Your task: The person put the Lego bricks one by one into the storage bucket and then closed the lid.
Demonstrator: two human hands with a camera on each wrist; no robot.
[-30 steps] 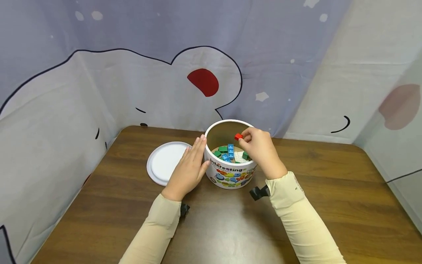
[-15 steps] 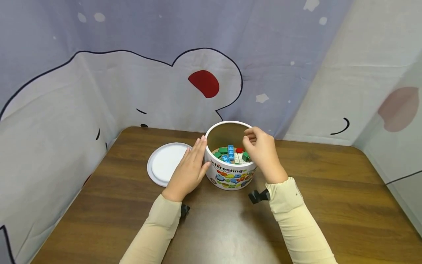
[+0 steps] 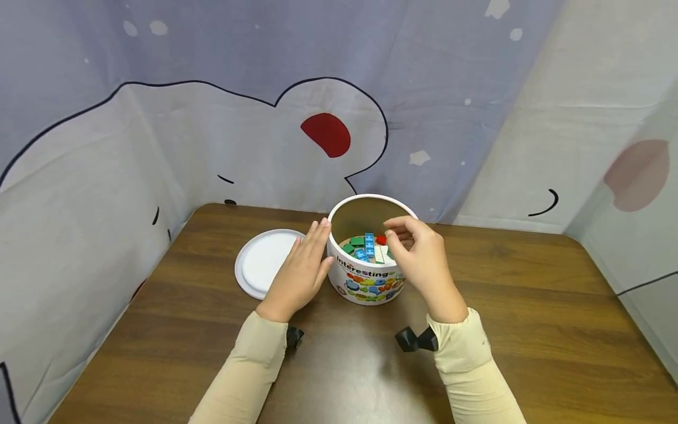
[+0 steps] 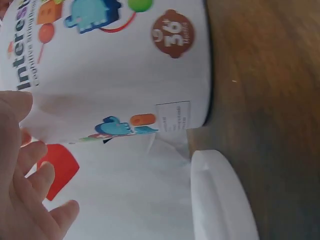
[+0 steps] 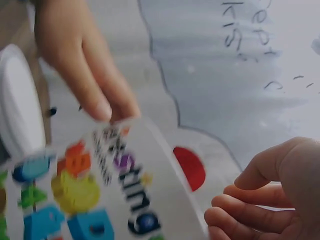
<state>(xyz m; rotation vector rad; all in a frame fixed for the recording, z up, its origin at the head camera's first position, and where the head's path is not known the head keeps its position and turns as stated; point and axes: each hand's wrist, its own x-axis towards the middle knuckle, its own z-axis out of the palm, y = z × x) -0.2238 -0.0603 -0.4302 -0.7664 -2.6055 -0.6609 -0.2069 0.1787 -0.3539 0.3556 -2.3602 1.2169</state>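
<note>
A white round bucket [image 3: 365, 284] with a colourful printed label stands on the table. Inside lie blue blocks [image 3: 369, 244], green blocks [image 3: 357, 241], white blocks [image 3: 382, 254] and a red block [image 3: 381, 240]. My left hand [image 3: 299, 272], fingers straight, rests along the bucket's left side; the left wrist view shows its fingertips [image 4: 42, 175] at the wall. Over the right part of the rim hovers my right hand [image 3: 424, 256], fingers loosely bent, with nothing visible between them. It hides some of the bucket's right side. In the right wrist view this hand [image 5: 275, 195] is beside the bucket.
A white round lid [image 3: 267, 262] lies on the wooden table [image 3: 529, 294], left of the bucket and partly behind the left hand. A patterned curtain [image 3: 238, 129] hangs directly behind the table. Black wrist camera mounts [image 3: 415, 340] stick out beneath the sleeves.
My right hand let go of the red block, which dropped among the others in the bucket. It then drew slightly back toward me. The left hand stayed at the bucket's side.
</note>
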